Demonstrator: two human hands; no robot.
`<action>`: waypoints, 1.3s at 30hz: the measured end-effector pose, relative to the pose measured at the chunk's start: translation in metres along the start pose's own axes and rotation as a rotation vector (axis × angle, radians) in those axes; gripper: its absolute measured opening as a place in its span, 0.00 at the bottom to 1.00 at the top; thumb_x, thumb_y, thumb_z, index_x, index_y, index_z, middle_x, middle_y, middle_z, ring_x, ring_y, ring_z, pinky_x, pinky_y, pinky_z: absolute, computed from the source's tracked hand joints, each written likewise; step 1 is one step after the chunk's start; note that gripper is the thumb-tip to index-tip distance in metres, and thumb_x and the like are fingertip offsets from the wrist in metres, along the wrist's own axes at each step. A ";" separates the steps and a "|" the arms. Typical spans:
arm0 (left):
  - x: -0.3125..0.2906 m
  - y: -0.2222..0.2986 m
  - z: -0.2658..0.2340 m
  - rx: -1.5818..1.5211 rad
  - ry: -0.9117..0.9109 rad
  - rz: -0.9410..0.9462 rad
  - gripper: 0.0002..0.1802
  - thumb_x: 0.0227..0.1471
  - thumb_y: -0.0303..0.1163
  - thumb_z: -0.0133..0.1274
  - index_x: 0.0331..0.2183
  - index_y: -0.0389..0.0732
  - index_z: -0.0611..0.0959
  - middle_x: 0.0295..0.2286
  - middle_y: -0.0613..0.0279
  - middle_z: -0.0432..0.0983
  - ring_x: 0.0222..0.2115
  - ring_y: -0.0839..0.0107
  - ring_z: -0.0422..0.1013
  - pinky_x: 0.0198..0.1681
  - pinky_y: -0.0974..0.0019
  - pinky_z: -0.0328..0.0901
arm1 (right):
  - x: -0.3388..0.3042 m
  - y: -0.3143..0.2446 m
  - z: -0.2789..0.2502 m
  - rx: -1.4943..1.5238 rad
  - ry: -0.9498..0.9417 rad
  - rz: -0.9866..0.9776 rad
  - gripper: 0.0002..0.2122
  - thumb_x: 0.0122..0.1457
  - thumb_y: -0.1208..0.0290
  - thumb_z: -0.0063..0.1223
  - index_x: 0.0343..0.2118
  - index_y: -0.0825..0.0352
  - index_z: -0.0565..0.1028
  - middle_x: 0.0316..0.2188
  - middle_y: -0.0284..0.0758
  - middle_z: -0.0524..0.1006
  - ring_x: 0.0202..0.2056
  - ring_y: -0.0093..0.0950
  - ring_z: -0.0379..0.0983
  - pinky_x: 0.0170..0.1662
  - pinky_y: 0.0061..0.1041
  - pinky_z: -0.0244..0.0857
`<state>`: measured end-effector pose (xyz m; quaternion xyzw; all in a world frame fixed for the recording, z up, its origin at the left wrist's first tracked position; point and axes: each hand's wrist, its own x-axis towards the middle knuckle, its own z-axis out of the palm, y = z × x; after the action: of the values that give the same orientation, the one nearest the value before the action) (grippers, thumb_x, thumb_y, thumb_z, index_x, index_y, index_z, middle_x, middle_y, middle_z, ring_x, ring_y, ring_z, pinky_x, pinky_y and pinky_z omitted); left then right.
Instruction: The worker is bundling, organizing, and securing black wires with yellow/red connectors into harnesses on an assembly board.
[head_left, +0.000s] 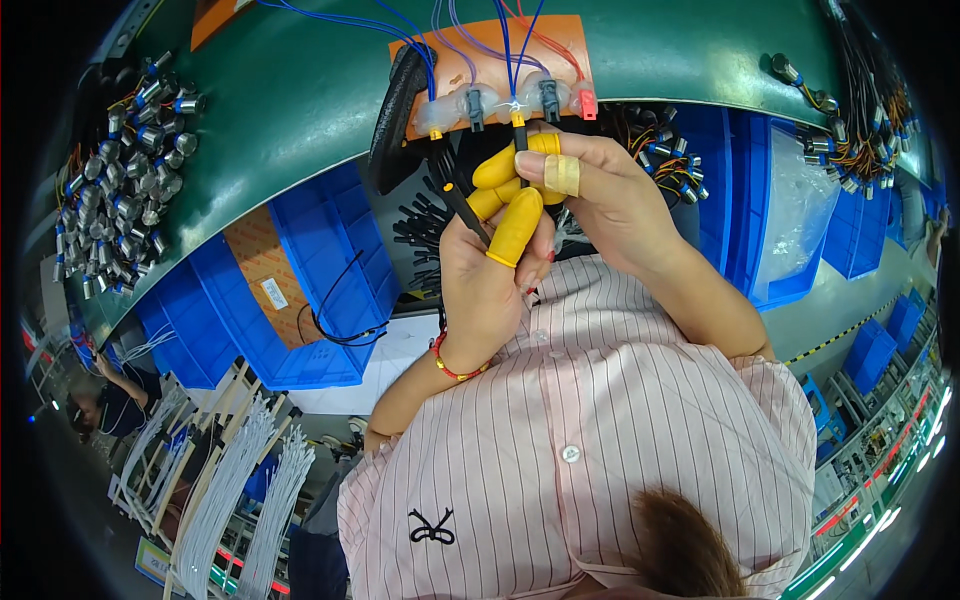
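Note:
An orange board [448, 70] stands at the bench edge, with a row of small yellow, grey and red connectors fixed along its near side in whitish glue. Below it, my left hand [485, 290] is closed on a black cable [463, 205] that slants up toward the leftmost yellow connector [435, 134]. My right hand [620, 205] pinches a thin black lead [520, 143] just under the middle yellow connector [518, 118]. Yellow finger cots cover several fingertips, and a pale bandage wraps my right thumb. The cots partly hide where the cable and lead run between my fingers.
Small silver motors [140, 170] are heaped on the green bench [290, 90] at left; more lie with wires at right. Blue bins [340, 240] sit below the bench edge. A black bar [400, 115] leans by the board. Bundled white wires [225, 490] hang at lower left.

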<state>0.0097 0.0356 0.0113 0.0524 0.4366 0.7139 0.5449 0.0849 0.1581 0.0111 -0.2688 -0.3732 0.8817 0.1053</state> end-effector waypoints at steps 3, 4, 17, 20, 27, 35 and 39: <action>0.002 0.002 0.001 0.040 -0.014 0.004 0.10 0.61 0.29 0.43 0.42 0.34 0.71 0.20 0.63 0.67 0.13 0.83 0.54 0.17 0.78 0.53 | 0.000 -0.002 -0.002 0.007 -0.004 0.017 0.13 0.59 0.66 0.51 0.37 0.73 0.77 0.31 0.39 0.79 0.29 0.22 0.74 0.38 0.20 0.66; 0.003 0.002 0.000 0.041 -0.018 0.009 0.10 0.61 0.29 0.43 0.42 0.33 0.71 0.19 0.63 0.66 0.13 0.83 0.54 0.17 0.78 0.53 | 0.000 -0.002 -0.002 0.030 -0.008 0.038 0.13 0.59 0.66 0.51 0.37 0.73 0.77 0.31 0.38 0.79 0.30 0.22 0.74 0.39 0.20 0.65; 0.010 0.005 0.003 0.016 -0.031 0.024 0.09 0.60 0.29 0.46 0.39 0.33 0.73 0.16 0.66 0.63 0.12 0.84 0.52 0.15 0.78 0.49 | 0.006 0.000 -0.006 0.274 -0.065 0.066 0.12 0.59 0.67 0.51 0.36 0.73 0.77 0.32 0.35 0.78 0.33 0.21 0.73 0.41 0.19 0.65; 0.014 0.004 0.005 0.035 -0.028 0.039 0.09 0.60 0.29 0.45 0.38 0.33 0.73 0.16 0.66 0.64 0.12 0.84 0.52 0.16 0.79 0.49 | 0.007 0.000 -0.008 0.258 -0.091 0.032 0.13 0.60 0.66 0.51 0.36 0.74 0.77 0.32 0.35 0.78 0.33 0.21 0.73 0.41 0.19 0.65; 0.008 0.014 -0.001 0.120 -0.072 -0.049 0.10 0.62 0.32 0.41 0.35 0.35 0.73 0.16 0.68 0.62 0.12 0.84 0.52 0.16 0.78 0.48 | 0.002 0.002 0.006 -0.060 0.106 -0.062 0.15 0.61 0.64 0.50 0.38 0.73 0.76 0.32 0.35 0.78 0.34 0.20 0.73 0.42 0.19 0.65; -0.019 0.006 -0.001 0.600 -0.085 0.097 0.14 0.64 0.35 0.38 0.34 0.34 0.73 0.16 0.73 0.63 0.16 0.87 0.52 0.18 0.78 0.45 | -0.014 0.007 0.009 -0.169 0.081 -0.111 0.13 0.61 0.64 0.50 0.31 0.71 0.78 0.24 0.28 0.73 0.28 0.14 0.67 0.34 0.16 0.61; -0.021 0.006 -0.010 0.547 -0.180 0.044 0.16 0.63 0.34 0.40 0.43 0.32 0.75 0.25 0.66 0.71 0.19 0.84 0.59 0.23 0.79 0.55 | -0.035 0.010 -0.010 -0.058 0.214 0.009 0.13 0.61 0.62 0.51 0.31 0.70 0.76 0.18 0.25 0.67 0.22 0.14 0.63 0.30 0.16 0.60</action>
<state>0.0083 0.0120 0.0173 0.2700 0.5615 0.5737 0.5317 0.1199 0.1435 0.0116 -0.3659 -0.3840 0.8373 0.1330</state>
